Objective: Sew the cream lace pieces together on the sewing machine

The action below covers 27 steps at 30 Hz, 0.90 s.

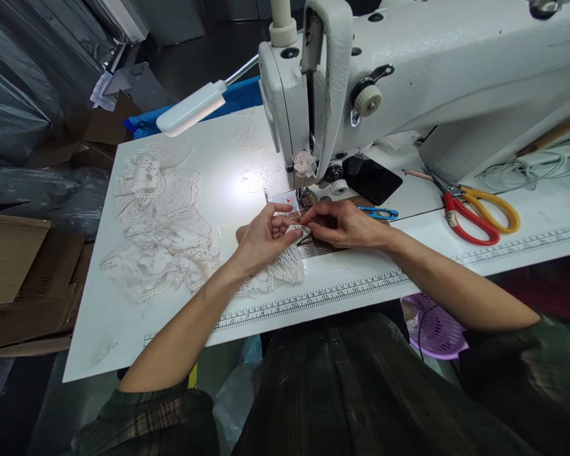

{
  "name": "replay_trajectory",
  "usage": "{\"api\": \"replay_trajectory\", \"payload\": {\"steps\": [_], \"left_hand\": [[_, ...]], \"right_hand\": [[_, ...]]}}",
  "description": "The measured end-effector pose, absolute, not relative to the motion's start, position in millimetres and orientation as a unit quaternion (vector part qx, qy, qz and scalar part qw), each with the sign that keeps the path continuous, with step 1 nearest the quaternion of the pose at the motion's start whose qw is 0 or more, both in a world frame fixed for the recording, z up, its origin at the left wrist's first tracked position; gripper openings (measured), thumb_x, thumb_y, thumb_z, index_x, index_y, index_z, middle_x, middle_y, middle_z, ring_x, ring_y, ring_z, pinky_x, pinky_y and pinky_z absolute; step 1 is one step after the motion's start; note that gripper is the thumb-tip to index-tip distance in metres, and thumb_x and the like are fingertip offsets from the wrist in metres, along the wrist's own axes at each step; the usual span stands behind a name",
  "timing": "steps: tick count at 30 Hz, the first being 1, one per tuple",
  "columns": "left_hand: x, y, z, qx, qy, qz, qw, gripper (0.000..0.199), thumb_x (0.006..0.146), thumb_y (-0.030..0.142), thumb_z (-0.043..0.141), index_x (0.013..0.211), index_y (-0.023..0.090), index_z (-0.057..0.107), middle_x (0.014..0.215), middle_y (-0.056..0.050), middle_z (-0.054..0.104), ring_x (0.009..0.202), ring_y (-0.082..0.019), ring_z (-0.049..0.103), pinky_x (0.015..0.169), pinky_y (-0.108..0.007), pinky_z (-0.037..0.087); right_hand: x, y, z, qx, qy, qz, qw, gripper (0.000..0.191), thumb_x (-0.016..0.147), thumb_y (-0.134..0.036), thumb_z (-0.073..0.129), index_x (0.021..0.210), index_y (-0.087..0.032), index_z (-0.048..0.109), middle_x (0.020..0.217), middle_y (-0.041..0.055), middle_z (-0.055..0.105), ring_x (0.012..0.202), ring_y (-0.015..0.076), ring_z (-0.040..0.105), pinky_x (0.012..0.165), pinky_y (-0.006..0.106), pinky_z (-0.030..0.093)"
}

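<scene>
White lace fabric (168, 221) lies bunched on the left of the table, and part of it runs under my left wrist to my fingers. My left hand (268, 237) is closed on the lace edge, thumb pressing it from above. Close against it, my right hand (344, 225) pinches at the same edge, fingertips together; what exactly lies between them is too small to see. Both hands are just in front of the presser foot (306, 197) of a white sewing machine (394, 69). Blue thread snips (379, 213) lie beyond my right hand.
A lit lamp (192, 109) shines on the white table (97, 316). Scissors with red and yellow handles (479, 215), a pencil (417, 174) and a black phone (373, 178) lie on the right. A purple basket (437, 332) sits below the table. Cardboard boxes (14, 253) stand left.
</scene>
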State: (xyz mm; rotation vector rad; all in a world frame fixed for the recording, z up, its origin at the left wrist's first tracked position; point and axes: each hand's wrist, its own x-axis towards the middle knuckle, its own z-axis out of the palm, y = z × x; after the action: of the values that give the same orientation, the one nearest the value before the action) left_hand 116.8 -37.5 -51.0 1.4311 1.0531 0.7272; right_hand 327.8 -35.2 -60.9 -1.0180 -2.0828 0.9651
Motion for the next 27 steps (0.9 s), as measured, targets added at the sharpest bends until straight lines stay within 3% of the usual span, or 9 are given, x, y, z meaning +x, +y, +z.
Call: {"api": "replay_trajectory", "payload": {"steps": [8,19,27], "left_hand": [[119,-38,-50,0.626,0.460,0.293,0.558,0.043,0.078,0.030,0.074,0.112,0.017,0.052,0.087,-0.003,0.071,0.063,-0.008,0.056,0.060,-0.023,0.044],[120,-39,-50,0.651,0.460,0.282,0.533,0.039,0.079,0.030,0.073,0.110,0.017,0.053,0.086,-0.003,0.072,0.059,-0.006,0.050,0.055,-0.022,0.037],[119,-37,-52,0.647,0.452,0.284,0.545,0.038,0.078,0.030,0.074,0.107,0.017,0.052,0.077,0.000,0.068,0.055,-0.005,0.047,0.052,-0.022,0.033]], "right_hand": [[330,-33,-66,-0.368,-0.835,0.288,0.290,0.015,0.086,-0.025,0.061,0.093,-0.014,0.067,0.075,0.0021,0.066,0.063,0.0105,0.053,0.061,0.025,0.037],[321,-38,-66,-0.402,-0.846,0.226,0.267,0.008,0.082,-0.022,0.060,0.082,-0.015,0.062,0.069,0.0023,0.061,0.060,0.0112,0.047,0.061,0.027,0.032],[318,-37,-67,-0.464,-0.792,0.225,0.325,0.009,0.076,-0.019,0.060,0.084,-0.015,0.059,0.067,-0.0005,0.056,0.059,0.0106,0.045,0.059,0.027,0.032]]}}
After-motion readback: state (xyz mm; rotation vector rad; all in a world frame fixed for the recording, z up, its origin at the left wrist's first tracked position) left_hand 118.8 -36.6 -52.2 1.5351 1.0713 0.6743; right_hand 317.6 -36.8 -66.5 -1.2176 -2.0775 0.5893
